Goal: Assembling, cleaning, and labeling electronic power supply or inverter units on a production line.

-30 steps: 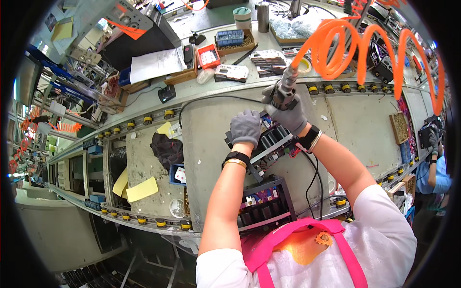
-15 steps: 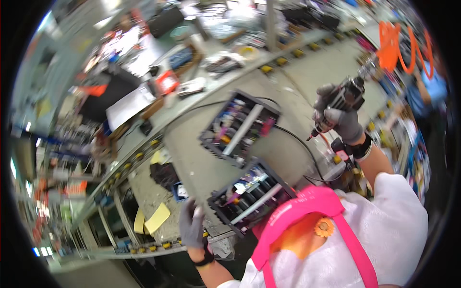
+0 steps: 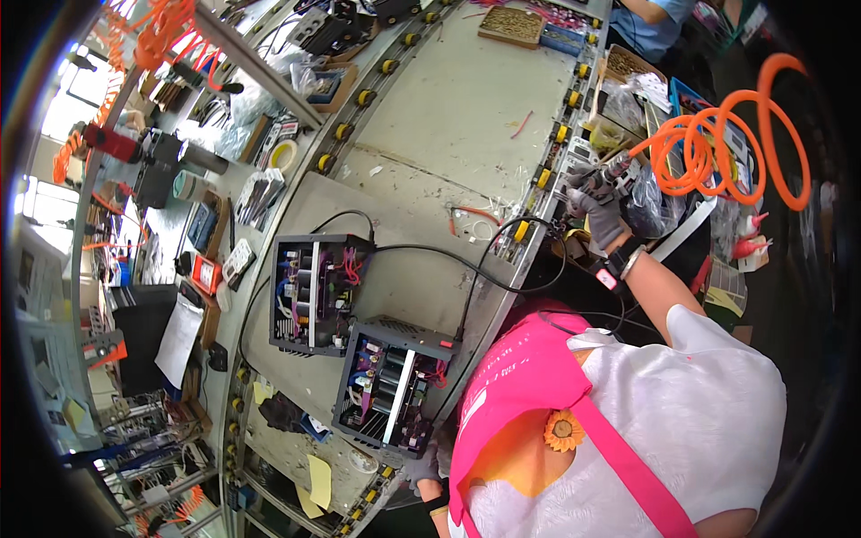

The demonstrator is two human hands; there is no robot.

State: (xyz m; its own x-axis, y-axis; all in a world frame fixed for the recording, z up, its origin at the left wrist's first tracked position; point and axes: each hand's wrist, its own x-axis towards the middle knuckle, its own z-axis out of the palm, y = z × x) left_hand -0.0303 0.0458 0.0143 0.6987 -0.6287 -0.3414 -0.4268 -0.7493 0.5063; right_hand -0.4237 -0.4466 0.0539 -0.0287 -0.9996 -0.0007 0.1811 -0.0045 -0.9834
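Two open black device housings stand on the bench, packed with circuit parts, dark cylinders and coloured wires. The farther housing [image 3: 280, 296] touches or nearly touches the nearer housing [image 3: 404, 334]. At the bench's right edge, my right hand [image 3: 599, 208], in a grey glove, is closed round a power screwdriver [image 3: 603, 182]; much of the tool is covered by the fingers. My left hand [image 3: 421, 468], also gloved in grey, is at the near lower corner of the nearer housing, its fingers partly hidden.
An orange coiled hose [image 3: 708, 152] hangs at the right, by the screwdriver. Black cables [image 3: 430, 253] cross the bench from the housings. Rows of yellow rollers [image 3: 366, 97] line the bench's edges. A tray of screws [image 3: 509, 27] lies at the far end, near another person's blue sleeve [image 3: 659, 13].
The view has turned. My right hand has carried the screwdriver from above the bench to its right edge. My left hand has moved from beside the nearer housing to its lower corner.
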